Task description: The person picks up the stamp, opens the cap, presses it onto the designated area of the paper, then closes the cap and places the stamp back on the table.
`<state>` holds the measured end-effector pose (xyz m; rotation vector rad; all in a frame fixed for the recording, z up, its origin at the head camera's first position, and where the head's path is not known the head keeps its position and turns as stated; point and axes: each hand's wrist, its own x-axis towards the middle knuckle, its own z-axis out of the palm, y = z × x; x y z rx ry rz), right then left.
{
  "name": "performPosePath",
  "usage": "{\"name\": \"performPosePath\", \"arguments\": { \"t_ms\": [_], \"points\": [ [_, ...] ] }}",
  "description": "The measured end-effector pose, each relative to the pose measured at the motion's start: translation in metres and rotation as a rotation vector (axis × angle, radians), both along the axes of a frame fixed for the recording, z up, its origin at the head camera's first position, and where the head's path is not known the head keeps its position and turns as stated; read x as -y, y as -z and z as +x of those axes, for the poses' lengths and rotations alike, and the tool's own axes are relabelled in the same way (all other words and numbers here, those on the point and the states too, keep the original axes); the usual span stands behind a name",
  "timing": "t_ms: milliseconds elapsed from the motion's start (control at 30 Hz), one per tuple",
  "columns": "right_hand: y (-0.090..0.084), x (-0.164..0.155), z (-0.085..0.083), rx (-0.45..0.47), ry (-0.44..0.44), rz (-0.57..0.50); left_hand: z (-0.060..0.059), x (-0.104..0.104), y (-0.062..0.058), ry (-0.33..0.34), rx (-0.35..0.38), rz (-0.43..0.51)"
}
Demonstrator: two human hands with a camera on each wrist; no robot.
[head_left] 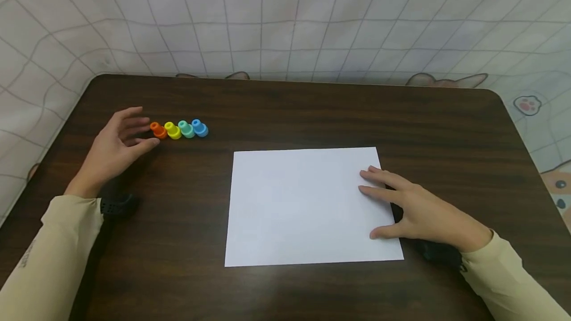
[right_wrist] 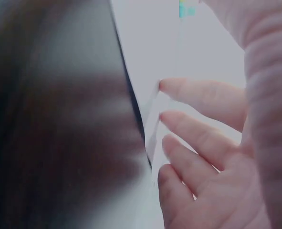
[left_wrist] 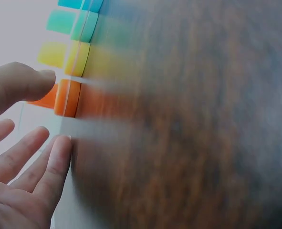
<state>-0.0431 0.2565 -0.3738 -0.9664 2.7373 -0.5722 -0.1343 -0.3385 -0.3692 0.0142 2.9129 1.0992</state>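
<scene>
In the head view, small peg-like plastic pieces with wide round bases and narrower hollow tops stand in a row: an orange one (head_left: pixel 158 130), a yellow one (head_left: pixel 172 130), a mint-green one (head_left: pixel 186 129) and a blue one (head_left: pixel 199 128). My left hand (head_left: pixel 113 147) is at the orange end, its thumb and fingers spread to either side of the orange piece. The left wrist view shows the thumb (left_wrist: pixel 24 86) overlapping the orange stem, with the fingers apart from it. A blank white sheet of paper (head_left: pixel 303 207) lies flat. Over its right edge my right hand (head_left: pixel 419 212) is spread, fingertips at the paper.
Everything lies on a dark wood-grain table (head_left: pixel 178 261) with rounded back corners. Behind and beside it hangs a white grid-patterned cloth (head_left: pixel 285 24) printed with cartoon animals. Dark bands sit at both wrists, below cream sleeves (head_left: pixel 49 266).
</scene>
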Motion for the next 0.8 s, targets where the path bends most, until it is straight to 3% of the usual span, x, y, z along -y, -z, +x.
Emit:
{"name": "performPosePath", "arguments": {
  "t_ms": [233, 633, 800],
  "points": [
    [-0.001, 0.002, 0.0, -0.086, -0.028, -0.004, -0.005, -0.004, -0.001, 0.0, -0.009, -0.009],
    [0.002, 0.003, 0.001, -0.061, -0.008, 0.01, -0.005, -0.011, 0.001, -0.066, -0.048, -0.055],
    [0.003, 0.002, 0.002, -0.053, -0.004, 0.006, -0.007, -0.015, 0.001, -0.101, -0.031, -0.08]
  ]
}}
